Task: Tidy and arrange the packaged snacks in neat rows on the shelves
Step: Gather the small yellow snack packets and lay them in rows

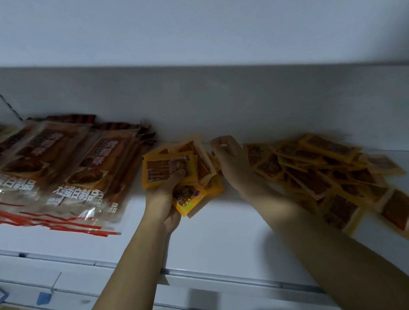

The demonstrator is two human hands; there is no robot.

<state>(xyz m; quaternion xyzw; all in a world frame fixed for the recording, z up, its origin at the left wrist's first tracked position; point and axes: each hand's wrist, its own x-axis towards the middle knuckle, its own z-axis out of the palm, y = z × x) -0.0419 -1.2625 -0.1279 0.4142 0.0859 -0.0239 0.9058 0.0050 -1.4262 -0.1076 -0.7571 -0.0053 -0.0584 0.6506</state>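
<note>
Head view shows my left hand (167,196) gripping a fanned bunch of yellow packets (174,170) near the shelf's (218,229) back edge. My right hand (229,162), fingers curled, reaches over them; I cannot tell if it pinches 1. Both forearms stretch up and forward. I should square the bunch's edges before setting it beside the loose pile (326,172) toward the right end.

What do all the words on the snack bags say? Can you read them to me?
"大豆蛋白制品": white print low on the big clear bags, left on the shelf.
Large dark characters higher on those bags: too blurred to read.
Small yellow packets in the left hand: print too small and blurred.
Yellow packet pile beside the right hand: unreadable.
Blue tags on the shelf edge: unreadable.
</note>
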